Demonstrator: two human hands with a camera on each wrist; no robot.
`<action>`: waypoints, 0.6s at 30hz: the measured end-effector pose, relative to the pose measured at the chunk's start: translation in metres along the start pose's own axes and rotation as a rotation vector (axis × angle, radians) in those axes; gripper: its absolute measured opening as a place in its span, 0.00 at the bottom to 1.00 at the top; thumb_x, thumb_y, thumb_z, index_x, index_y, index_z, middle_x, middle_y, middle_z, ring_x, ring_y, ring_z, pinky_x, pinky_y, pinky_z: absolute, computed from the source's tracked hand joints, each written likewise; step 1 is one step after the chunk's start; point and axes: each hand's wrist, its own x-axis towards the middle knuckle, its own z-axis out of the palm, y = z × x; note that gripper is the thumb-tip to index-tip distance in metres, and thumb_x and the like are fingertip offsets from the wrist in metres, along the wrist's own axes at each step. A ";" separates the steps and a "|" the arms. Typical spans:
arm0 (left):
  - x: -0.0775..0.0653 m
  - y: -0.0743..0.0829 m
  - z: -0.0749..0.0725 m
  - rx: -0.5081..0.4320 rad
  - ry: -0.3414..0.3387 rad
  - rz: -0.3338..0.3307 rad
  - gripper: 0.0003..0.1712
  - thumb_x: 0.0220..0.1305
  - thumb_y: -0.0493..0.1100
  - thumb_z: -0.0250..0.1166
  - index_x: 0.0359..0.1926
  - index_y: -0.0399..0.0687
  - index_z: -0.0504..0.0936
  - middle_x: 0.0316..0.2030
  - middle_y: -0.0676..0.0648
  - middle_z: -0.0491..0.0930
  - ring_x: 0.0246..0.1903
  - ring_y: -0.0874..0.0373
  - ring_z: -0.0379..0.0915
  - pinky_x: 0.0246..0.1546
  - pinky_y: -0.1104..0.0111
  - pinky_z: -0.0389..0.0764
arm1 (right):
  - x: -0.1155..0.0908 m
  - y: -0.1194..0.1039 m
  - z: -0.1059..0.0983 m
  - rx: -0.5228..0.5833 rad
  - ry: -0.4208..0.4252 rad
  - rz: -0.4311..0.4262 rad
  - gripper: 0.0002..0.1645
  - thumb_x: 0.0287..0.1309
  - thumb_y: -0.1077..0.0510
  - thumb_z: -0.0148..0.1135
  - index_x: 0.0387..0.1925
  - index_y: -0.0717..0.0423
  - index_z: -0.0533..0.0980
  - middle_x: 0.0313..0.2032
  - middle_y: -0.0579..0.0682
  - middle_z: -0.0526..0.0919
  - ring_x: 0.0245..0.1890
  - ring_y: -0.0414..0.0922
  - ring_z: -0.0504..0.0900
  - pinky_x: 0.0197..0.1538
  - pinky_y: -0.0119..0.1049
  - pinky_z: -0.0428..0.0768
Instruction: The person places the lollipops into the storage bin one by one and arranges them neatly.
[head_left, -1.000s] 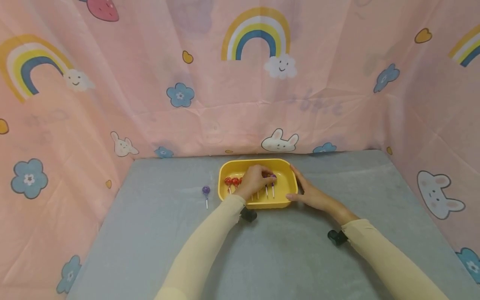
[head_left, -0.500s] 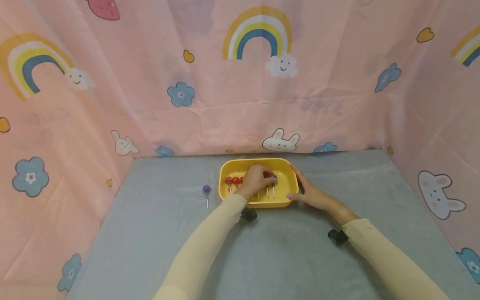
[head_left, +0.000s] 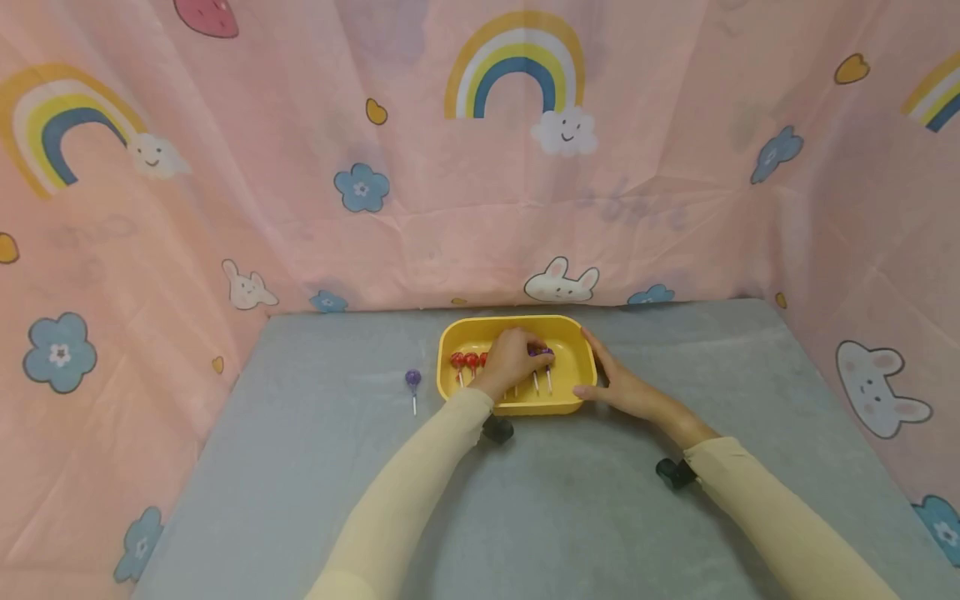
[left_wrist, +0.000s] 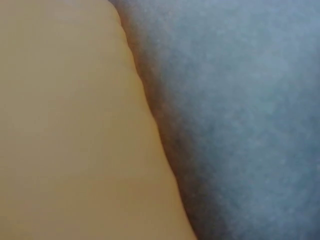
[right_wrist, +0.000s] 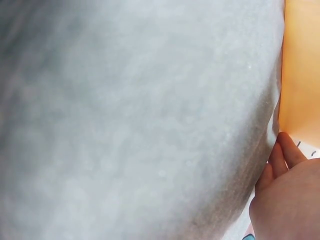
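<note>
In the head view, a yellow plastic tray (head_left: 517, 410) stands near the back of the table. My left hand (head_left: 512, 360) reaches into it from the front, thumb and forefinger pinching at the purple lollipop (head_left: 549, 357) on the right of the row. Another purple lollipop (head_left: 535, 383) lies right beside that one, partly covered by the fingers. Red lollipops (head_left: 471, 362) line the tray's left part; my hand hides the middle of the row. My right hand (head_left: 622, 390) rests against the tray's right end, fingers straight, thumb at the front rim.
A lone purple lollipop (head_left: 413, 380) lies on the grey table cover (head_left: 600, 508), just left of the tray. A pink patterned curtain (head_left: 480, 225) closes off the back and both sides. The left wrist view shows only a blurred yellowish surface beside grey cloth.
Both hands keep their places at the tray. The lollipops stay in line, with only very slight shifts of the sticks near my left fingers.
</note>
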 end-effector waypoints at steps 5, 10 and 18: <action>0.000 0.002 -0.002 -0.020 -0.010 -0.026 0.17 0.60 0.55 0.70 0.44 0.50 0.89 0.37 0.54 0.84 0.36 0.61 0.73 0.44 0.71 0.79 | -0.001 -0.003 -0.003 0.000 -0.001 -0.005 0.62 0.63 0.44 0.64 0.77 0.31 0.27 0.80 0.56 0.33 0.79 0.64 0.37 0.74 0.71 0.42; -0.001 0.003 -0.002 -0.016 -0.011 -0.024 0.18 0.60 0.55 0.70 0.45 0.49 0.89 0.40 0.52 0.84 0.38 0.60 0.73 0.47 0.70 0.80 | -0.001 -0.003 -0.003 -0.004 0.005 -0.018 0.62 0.63 0.45 0.64 0.78 0.33 0.28 0.80 0.56 0.34 0.79 0.64 0.37 0.74 0.71 0.42; -0.001 0.003 -0.004 -0.103 -0.008 -0.020 0.17 0.62 0.55 0.69 0.44 0.48 0.89 0.39 0.52 0.86 0.38 0.62 0.76 0.44 0.72 0.81 | -0.003 -0.005 -0.002 -0.005 0.006 -0.015 0.62 0.63 0.46 0.65 0.78 0.33 0.28 0.80 0.56 0.34 0.79 0.64 0.38 0.74 0.71 0.43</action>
